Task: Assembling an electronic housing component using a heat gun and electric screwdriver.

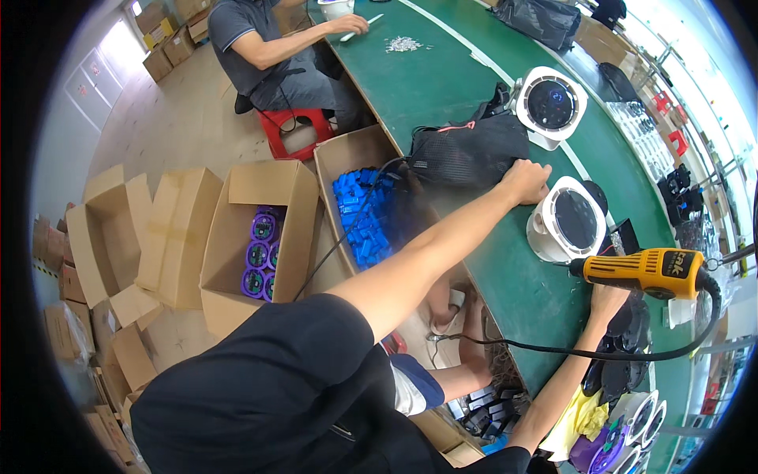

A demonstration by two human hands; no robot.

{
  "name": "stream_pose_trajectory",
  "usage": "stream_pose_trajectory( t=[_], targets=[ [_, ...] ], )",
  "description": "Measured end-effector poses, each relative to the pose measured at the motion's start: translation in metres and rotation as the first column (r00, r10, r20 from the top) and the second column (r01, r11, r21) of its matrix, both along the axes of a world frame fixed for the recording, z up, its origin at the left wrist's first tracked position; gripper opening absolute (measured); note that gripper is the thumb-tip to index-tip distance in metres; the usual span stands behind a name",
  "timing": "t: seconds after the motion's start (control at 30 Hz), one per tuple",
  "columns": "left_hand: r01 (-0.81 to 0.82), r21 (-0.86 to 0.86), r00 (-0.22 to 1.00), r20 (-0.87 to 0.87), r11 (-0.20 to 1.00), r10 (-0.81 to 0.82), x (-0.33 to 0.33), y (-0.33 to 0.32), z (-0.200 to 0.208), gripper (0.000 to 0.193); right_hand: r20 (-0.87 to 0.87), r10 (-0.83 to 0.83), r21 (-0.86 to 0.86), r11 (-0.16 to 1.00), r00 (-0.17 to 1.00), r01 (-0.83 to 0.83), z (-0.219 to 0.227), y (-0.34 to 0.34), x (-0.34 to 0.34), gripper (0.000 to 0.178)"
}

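On the green workbench (505,272), a white appliance (541,237) with a round dark face stands between my two hands. My left hand (527,182) is closed at its far left side, beside a black mesh bag (470,150); whether anything is inside the fingers is hidden. A yellow electric screwdriver (632,270) hangs sideways from a hook, its tip close to the appliance's lower edge. Behind it my right hand (609,300) is partly covered, and its fingers are hidden. A small dark part (624,237) shows just beyond the screwdriver.
Another white appliance (550,103) stands farther back. Left of the bench are cartons holding blue parts (363,213) and purple round parts (257,254). The screwdriver's black cable (545,347) loops across the front. A co-worker (272,55) sits at the far left.
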State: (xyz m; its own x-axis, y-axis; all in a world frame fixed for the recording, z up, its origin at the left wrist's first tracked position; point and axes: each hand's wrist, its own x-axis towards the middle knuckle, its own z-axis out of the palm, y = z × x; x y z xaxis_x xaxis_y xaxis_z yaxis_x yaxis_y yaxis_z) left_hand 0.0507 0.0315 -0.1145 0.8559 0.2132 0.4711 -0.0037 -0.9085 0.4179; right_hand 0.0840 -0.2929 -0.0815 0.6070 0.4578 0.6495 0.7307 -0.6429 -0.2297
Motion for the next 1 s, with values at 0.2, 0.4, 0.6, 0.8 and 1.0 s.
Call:
stream_pose_trajectory(
  t=[0.2, 0.4, 0.6, 0.8, 1.0],
  targets=[
    [0.165, 0.067, 0.986, 0.027, 0.984, -0.167, -0.006, 0.005, -0.002, 0.021, 0.150, -0.070, -0.191, 0.977, 0.986, 0.098, -0.005, -0.005, 0.007, 0.032],
    [0.078, 0.018, 0.997, -0.027, 0.997, -0.077, -0.006, 0.007, 0.005, 0.019, 0.124, -0.051, -0.071, 0.996, 0.991, 0.060, -0.001, 0.008, 0.004, 0.039],
    [0.422, 0.032, 0.902, -0.109, 0.906, -0.417, -0.081, 0.053, 0.128, 0.020, 0.228, -0.139, -0.179, 0.967, 0.964, 0.182, -0.014, -0.017, 0.020, 0.028],
    [-0.414, -0.153, 0.864, 0.242, 0.897, 0.441, -0.089, 0.331, 0.079, 0.028, 0.144, -0.150, -0.192, 0.965, 0.978, 0.176, 0.001, -0.008, 0.005, 0.026],
    [-0.819, 0.042, 0.559, -0.171, 0.573, 0.811, -0.086, 0.452, 0.016, 0.057, 0.039, -0.307, -0.180, 0.934, 0.951, 0.309, 0.020, 0.008, -0.006, 0.027]
  ],
)
